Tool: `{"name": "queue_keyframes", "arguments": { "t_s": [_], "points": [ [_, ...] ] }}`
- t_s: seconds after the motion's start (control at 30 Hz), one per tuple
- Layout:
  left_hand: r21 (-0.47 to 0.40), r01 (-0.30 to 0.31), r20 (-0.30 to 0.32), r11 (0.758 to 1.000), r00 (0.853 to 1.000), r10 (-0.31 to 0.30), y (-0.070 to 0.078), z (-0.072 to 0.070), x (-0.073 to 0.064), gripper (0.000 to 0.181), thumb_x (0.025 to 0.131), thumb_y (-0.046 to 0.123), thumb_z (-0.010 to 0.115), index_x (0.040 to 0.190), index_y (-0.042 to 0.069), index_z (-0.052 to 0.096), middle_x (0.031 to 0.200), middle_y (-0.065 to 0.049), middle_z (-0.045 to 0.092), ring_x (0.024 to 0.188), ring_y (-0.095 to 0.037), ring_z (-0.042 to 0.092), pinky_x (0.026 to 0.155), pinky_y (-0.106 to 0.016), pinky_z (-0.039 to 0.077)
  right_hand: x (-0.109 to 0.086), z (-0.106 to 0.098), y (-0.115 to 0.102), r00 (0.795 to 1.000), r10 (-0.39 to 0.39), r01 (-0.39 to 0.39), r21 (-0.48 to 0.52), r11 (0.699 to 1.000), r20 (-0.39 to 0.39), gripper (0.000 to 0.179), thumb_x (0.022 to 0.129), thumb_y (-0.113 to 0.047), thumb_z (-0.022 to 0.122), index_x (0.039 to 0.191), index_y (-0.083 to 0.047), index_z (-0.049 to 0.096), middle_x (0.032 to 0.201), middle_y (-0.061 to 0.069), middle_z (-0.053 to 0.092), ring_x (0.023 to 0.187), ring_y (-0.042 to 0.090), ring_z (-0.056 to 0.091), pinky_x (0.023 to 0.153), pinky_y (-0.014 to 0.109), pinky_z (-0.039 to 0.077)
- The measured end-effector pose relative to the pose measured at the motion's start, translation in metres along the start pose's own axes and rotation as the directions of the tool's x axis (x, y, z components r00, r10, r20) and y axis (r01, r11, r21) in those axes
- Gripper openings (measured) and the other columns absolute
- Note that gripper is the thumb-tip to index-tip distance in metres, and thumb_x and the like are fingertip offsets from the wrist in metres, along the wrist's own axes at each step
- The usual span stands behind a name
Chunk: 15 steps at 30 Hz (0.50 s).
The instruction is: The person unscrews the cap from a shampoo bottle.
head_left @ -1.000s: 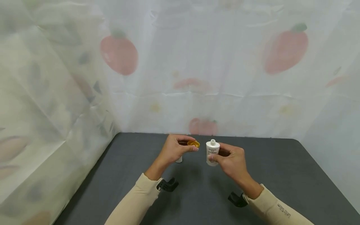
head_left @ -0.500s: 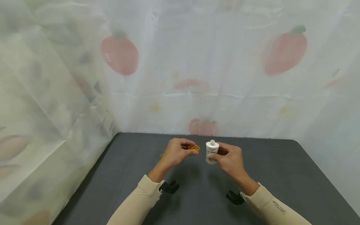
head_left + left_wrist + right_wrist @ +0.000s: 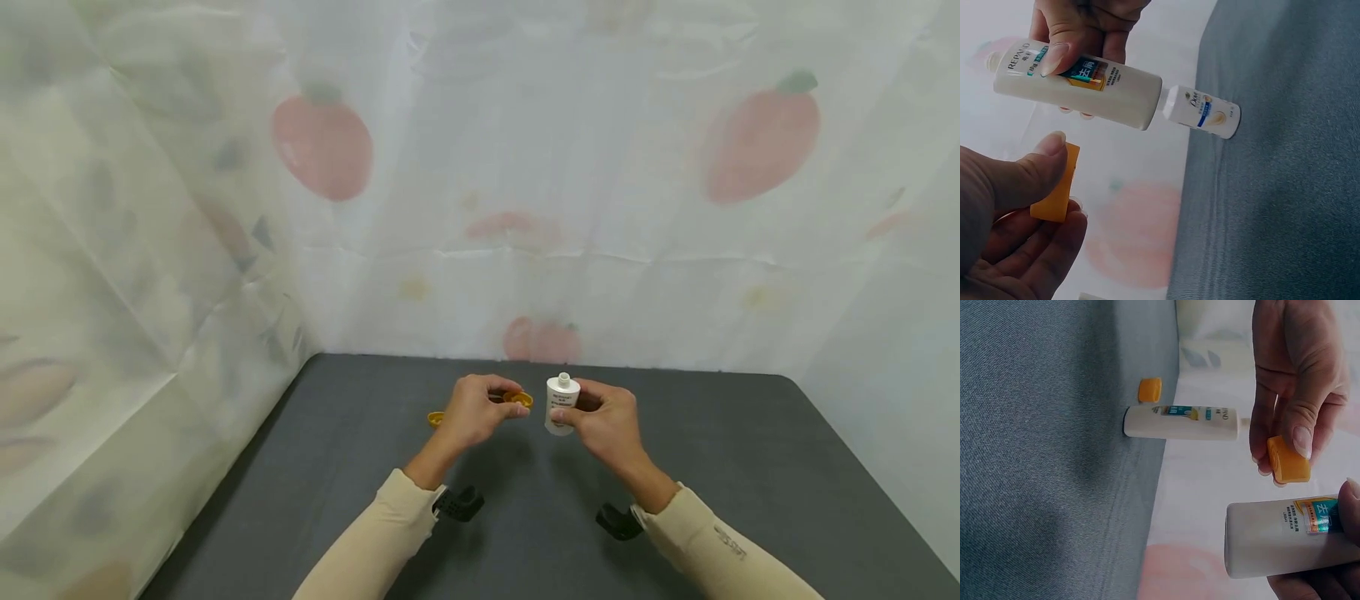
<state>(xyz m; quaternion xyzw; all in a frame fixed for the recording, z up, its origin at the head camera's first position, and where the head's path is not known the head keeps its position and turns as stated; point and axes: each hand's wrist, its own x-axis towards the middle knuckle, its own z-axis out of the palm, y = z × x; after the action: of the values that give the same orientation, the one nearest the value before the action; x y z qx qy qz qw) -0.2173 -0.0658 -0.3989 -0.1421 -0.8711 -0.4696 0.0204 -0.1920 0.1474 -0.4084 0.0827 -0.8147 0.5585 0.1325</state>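
Observation:
My left hand pinches an orange cap between thumb and fingers, its hollow side visible in the head view. To its right, my right hand grips a white shampoo bottle, thumb across the label. That bottle is upright, with its narrow neck bare. A small gap separates cap and bottle. Both are held above the dark table. The right wrist view shows a second white bottle, uncapped, standing on the table beyond my left hand, and another orange cap beside it.
A small white Dove bottle stands on the dark grey table beyond my right hand, shown in the left wrist view. Pale fruit-print sheeting borders the table at the back and sides.
Both hands have shifted slightly, the left one rightward and down, the right one leftward, still holding cap and bottle. An orange cap on the table has come into sight behind my left wrist.

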Motion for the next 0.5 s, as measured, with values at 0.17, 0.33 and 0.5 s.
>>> {"name": "queue_keyframes", "arguments": {
  "t_s": [0.17,0.33,0.5],
  "points": [
    [0.021,-0.027,-0.014,0.999,1.0,0.028,-0.004,0.004,0.0,0.031,0.087,0.021,0.086,0.115,0.008,0.08,0.112,-0.008,0.079,0.101,-0.024,0.076,0.078,-0.031,0.064,0.002,0.004,0.005,1.0,0.009,-0.009,0.0,1.0,-0.007,0.043,0.08,0.0,0.087,0.121,0.001,0.076,0.11,0.024,0.078,0.102,0.038,0.078,0.086,0.046,0.065],
    [0.027,-0.048,-0.024,0.998,0.999,0.048,-0.009,0.009,0.0,0.03,0.088,0.021,0.084,0.115,0.007,0.08,0.112,-0.01,0.079,0.102,-0.025,0.076,0.078,-0.031,0.064,0.005,0.007,0.01,1.0,0.011,-0.011,-0.005,1.0,-0.004,0.043,0.081,0.0,0.087,0.122,0.001,0.076,0.11,0.024,0.078,0.102,0.038,0.077,0.086,0.047,0.065],
    [0.028,-0.052,-0.033,0.998,0.998,0.053,-0.015,0.013,0.002,0.029,0.089,0.02,0.084,0.114,0.006,0.08,0.111,-0.011,0.08,0.101,-0.026,0.077,0.077,-0.03,0.064,0.008,0.011,0.015,1.0,0.022,-0.022,-0.001,1.0,-0.011,0.043,0.081,-0.001,0.087,0.122,0.0,0.076,0.11,0.024,0.078,0.102,0.038,0.078,0.086,0.048,0.065]
  ]
}}
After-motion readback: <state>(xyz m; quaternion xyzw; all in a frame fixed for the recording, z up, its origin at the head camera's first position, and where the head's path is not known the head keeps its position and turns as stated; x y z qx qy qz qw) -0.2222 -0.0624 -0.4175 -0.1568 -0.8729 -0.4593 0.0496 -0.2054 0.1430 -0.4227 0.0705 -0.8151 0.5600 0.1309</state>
